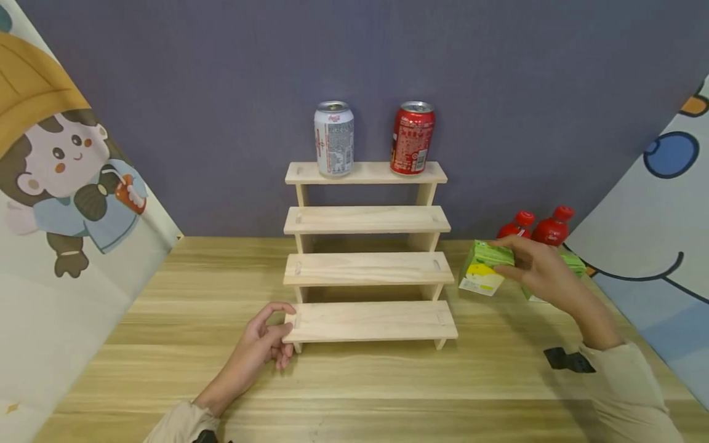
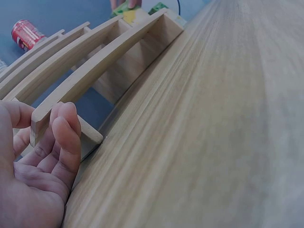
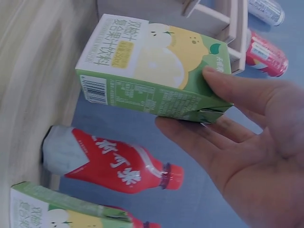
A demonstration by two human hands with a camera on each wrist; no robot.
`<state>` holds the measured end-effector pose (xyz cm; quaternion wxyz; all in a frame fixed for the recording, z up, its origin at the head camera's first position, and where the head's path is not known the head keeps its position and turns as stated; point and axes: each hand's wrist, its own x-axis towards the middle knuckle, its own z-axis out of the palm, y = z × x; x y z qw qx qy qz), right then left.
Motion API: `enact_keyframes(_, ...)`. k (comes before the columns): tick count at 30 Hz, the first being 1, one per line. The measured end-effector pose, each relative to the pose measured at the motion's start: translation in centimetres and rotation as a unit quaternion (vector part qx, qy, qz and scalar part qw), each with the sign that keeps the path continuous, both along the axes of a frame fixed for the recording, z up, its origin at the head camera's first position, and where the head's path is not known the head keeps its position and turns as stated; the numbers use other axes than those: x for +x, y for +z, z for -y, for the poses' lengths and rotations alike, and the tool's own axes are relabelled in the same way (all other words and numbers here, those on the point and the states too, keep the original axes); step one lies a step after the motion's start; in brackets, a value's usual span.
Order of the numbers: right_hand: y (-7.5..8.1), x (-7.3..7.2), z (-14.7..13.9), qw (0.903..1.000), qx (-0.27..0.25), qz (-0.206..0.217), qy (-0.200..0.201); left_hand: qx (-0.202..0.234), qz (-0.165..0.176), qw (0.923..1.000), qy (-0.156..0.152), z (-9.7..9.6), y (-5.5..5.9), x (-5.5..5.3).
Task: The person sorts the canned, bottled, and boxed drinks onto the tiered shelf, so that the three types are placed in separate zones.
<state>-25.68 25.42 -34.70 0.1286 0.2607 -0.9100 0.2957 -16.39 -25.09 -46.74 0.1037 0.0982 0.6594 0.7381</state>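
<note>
My left hand grips the left end of the bottom step of a four-tier wooden display stand. In the left wrist view, curled fingers come up under the board's end. Over on the right, my right hand pinches a green and yellow juice carton near its top, thumb on one face and fingers on another. The right wrist view shows the carton held beside the stand, its printed fruit facing the camera. A white soda can and a red cola can stand on the top tier.
Behind my right hand are two red-capped bottles and a second green carton, partly hidden by the hand. A dark blue-grey wall rises behind the stand, and printed panels flank the wood-grain table.
</note>
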Motion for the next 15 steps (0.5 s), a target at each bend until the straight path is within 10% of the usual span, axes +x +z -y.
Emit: enact_keyframes(15,2.2,2.1,1.7,0.9974,-0.012,-0.033,-0.062,-0.003,-0.006,1.0000,-0.004,0.0,0.1,0.0)
